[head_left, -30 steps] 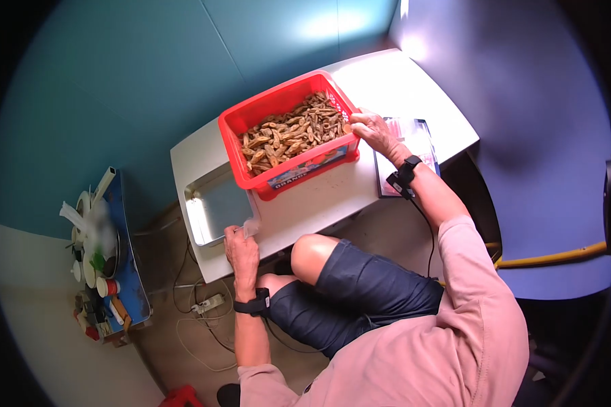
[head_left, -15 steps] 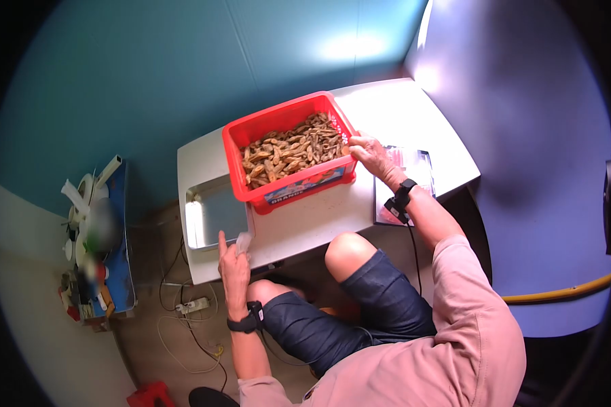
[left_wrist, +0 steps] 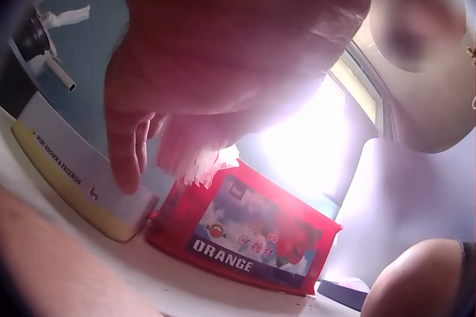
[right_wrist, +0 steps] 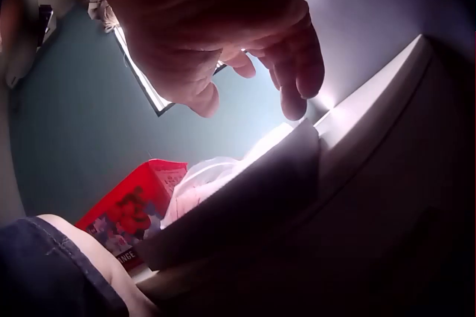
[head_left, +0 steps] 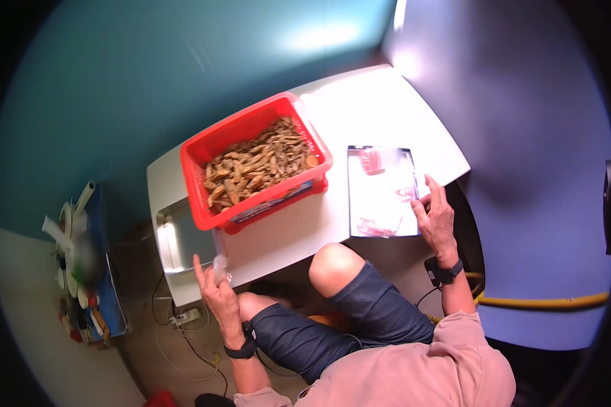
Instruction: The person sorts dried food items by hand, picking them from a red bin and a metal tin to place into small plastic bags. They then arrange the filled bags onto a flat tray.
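My left hand (head_left: 218, 302) is raised just in front of the shallow container (head_left: 200, 241), index finger pointing out. Its other fingers hold a small crumpled clear plastic bag (head_left: 220, 266). Over the right edge of a dark-edged tray (head_left: 350, 197) hovers my right hand (head_left: 438, 220), fingers loosely spread and holding nothing. Clear plastic bags with red print (head_left: 380, 220) lie in that tray. Between the hands, a red plastic basket (head_left: 191, 186) labelled ORANGE holds a heap of brown, elongated dried pieces (head_left: 258, 163). In the left wrist view the container's white and yellow side (left_wrist: 89, 191) shows beside the basket.
Everything stands on a white table (head_left: 278, 251) against a teal wall (head_left: 149, 81). To the left is a blue side table (head_left: 115, 292) crowded with small items. A power strip (head_left: 185, 317) and cables lie on the floor. My knees are at the table's front edge.
My right hand has let go of the basket's right rim and moved right, to the edge of the bag tray. My left hand has lifted off the container's corner, index finger extended, still with the plastic bag.
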The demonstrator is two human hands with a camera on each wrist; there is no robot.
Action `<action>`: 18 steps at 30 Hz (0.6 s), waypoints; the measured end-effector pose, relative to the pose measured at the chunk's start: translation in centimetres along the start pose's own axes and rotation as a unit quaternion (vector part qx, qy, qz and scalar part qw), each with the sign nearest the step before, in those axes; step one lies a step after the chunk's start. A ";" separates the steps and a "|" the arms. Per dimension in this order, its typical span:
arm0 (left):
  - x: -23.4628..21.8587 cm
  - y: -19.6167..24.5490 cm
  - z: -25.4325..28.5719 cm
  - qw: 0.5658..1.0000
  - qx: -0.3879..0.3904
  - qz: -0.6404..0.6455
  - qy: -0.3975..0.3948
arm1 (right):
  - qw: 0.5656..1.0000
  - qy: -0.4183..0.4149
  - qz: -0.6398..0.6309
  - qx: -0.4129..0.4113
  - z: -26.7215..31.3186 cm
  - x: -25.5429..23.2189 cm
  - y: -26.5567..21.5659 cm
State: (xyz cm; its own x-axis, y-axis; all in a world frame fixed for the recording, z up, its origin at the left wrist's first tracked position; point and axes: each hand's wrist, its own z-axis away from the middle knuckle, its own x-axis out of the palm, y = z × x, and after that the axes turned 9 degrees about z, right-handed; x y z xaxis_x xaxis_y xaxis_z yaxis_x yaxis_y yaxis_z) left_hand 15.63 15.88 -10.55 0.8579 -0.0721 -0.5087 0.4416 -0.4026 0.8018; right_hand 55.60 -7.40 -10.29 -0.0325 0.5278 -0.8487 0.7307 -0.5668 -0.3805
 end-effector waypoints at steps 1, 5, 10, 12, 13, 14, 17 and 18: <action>0.4 0.6 -0.1 0.999 0.046 -0.019 0.013 | 0.999 -0.030 -0.006 0.039 1.4 -0.1 0.7; 1.6 3.2 0.1 0.998 0.034 0.018 0.041 | 0.976 -0.117 -0.086 0.160 4.9 1.6 3.3; 2.8 4.4 0.9 0.994 0.108 0.004 -0.001 | 0.906 -0.151 -0.331 0.214 5.6 4.1 3.4; 3.1 4.7 1.4 0.993 0.111 0.015 -0.035 | 0.907 -0.138 -0.329 0.223 4.9 3.8 2.9; 3.3 4.5 1.6 0.992 0.115 0.022 -0.048 | 0.939 -0.118 -0.264 0.188 4.7 4.1 3.3; 3.2 4.6 1.9 0.992 0.118 0.020 -0.048 | 0.938 -0.117 -0.267 0.188 4.3 4.0 3.4; 3.5 5.5 2.5 0.989 0.120 0.033 -0.080 | 0.956 -0.142 -0.204 0.155 2.6 3.2 3.5; 3.6 5.5 2.8 0.988 0.124 0.032 -0.082 | 0.961 -0.152 -0.189 0.135 1.9 3.1 3.7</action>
State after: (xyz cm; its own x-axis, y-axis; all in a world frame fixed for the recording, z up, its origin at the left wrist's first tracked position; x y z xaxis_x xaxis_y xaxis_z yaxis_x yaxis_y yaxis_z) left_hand 20.43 10.82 -8.84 0.8189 -0.2427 -0.5200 0.2933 -0.6018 0.7428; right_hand 56.91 -9.11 -15.06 -0.4878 0.5429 -0.6836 0.4254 -0.5360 -0.7292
